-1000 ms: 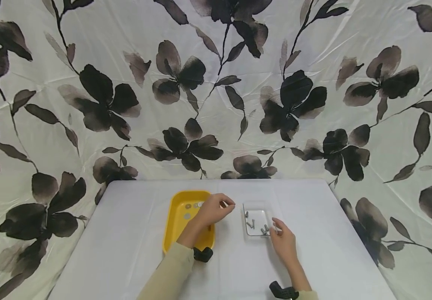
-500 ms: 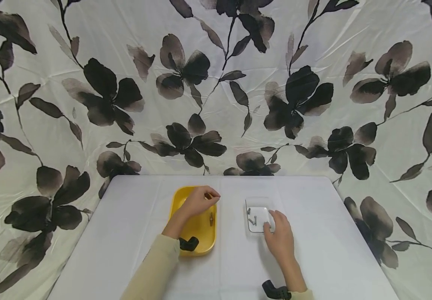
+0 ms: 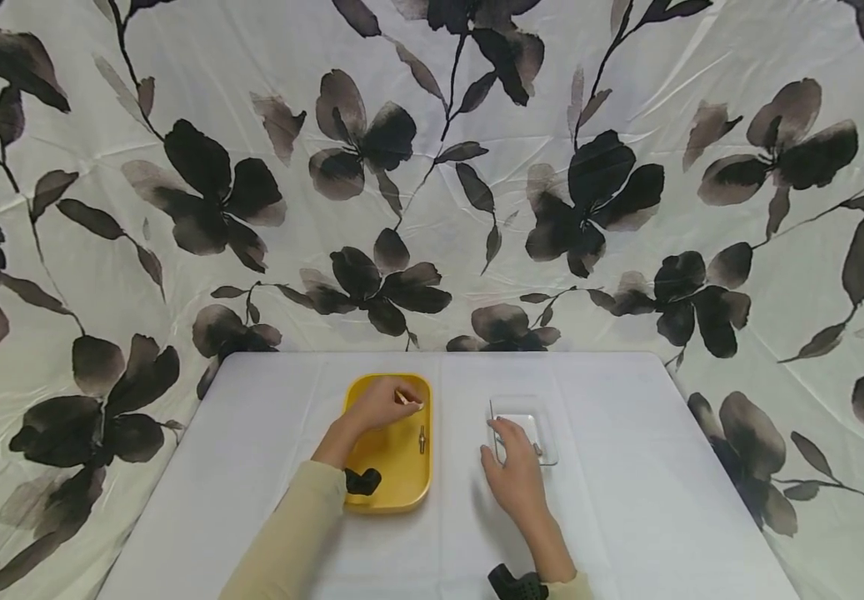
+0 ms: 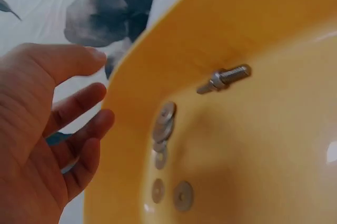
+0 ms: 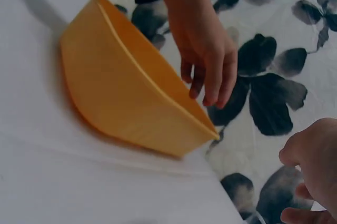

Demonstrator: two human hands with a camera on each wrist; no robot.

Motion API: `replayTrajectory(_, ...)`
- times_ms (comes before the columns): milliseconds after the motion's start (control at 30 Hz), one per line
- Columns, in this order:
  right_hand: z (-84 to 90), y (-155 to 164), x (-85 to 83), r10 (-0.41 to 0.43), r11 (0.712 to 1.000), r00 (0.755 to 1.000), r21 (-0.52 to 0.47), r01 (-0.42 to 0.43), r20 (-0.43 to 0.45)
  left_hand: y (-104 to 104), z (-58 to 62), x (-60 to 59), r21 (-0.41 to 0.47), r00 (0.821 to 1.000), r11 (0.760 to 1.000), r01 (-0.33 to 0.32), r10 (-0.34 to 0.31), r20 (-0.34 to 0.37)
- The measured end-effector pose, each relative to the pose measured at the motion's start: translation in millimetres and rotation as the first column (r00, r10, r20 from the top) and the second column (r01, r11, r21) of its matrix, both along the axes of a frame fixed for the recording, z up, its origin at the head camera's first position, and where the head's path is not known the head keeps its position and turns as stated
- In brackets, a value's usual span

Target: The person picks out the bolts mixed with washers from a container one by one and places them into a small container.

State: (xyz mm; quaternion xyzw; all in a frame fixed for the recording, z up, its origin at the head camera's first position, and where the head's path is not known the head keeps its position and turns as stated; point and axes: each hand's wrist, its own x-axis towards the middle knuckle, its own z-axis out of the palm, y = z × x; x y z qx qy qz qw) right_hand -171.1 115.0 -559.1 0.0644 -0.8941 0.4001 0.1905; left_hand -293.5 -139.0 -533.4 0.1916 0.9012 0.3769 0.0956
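Left of centre in the head view, the left hand [image 3: 381,403] had drawn back over the far end of the yellow tray [image 3: 357,492], fingers relaxed and holding nothing, above the washers [image 4: 164,120]. An assembled bolt [image 3: 422,438] now lay in the tray. Toward the right, the right hand [image 3: 516,477] had slid onto the clear dish [image 3: 547,433]; its fingertips' grip could not be made out.

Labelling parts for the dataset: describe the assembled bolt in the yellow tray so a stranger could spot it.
On the white table sits a yellow tray, left of a clear dish. The bolt lies alone near the tray's right wall. Unlike the flat washers in the far end, it is a threaded rod with a nut on it.
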Motion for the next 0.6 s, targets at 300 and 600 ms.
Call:
replayTrajectory(300, -4.0, -32.8, 8.4, 0.066, 0.997, 0.992, -0.054, -0.060, 0.110, -4.1, -28.3, -1.7, -0.058, 0.997, 0.996, 0.067, -0.066, 0.028)
replayTrajectory(600, -13.8, -59.1, 4.4, 0.249, 0.947, 0.939, -0.264, -0.184, 0.238, -4.6, -50.7, -10.0, -0.033, 0.996, 0.996, 0.081, -0.080, 0.026)
